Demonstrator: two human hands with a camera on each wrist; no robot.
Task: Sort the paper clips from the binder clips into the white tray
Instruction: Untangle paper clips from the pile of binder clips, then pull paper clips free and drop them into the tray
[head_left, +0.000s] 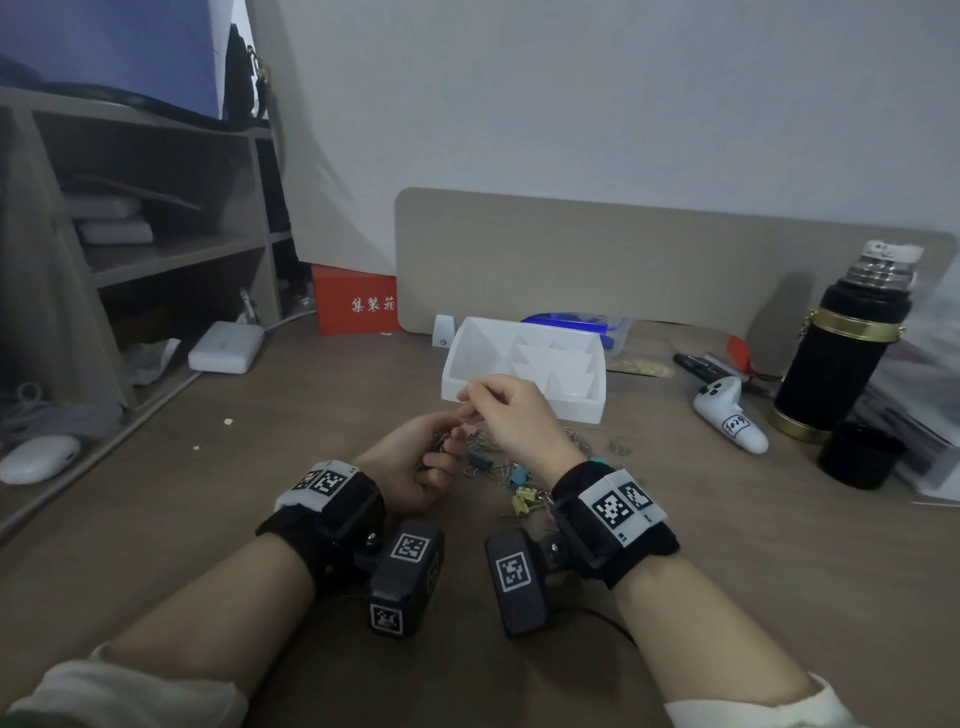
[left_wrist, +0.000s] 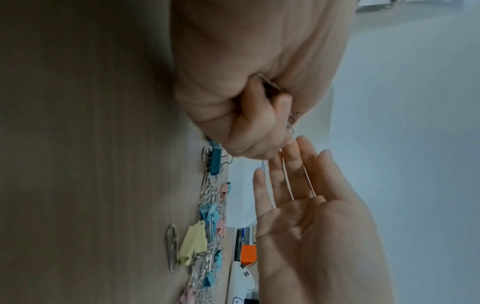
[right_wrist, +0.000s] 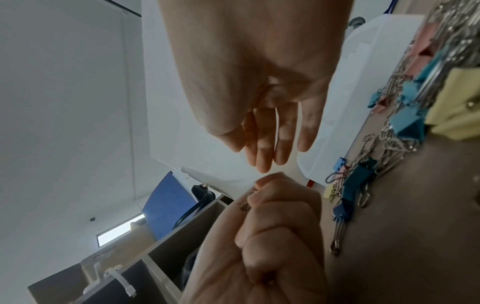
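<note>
The left hand (head_left: 415, 462) is fisted around a bunch of paper clips (left_wrist: 270, 85). The right hand (head_left: 511, 415), fingers straight, hovers just above it. Mixed clip pile (head_left: 511, 475) lies right of the left hand; one white tray (head_left: 524, 371) sits beyond. Clip count: indeterminate.

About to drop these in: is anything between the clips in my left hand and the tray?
Only your right hand, hovering between the left hand holding the clips and the tray. Nothing else visible blocks the way.
</note>
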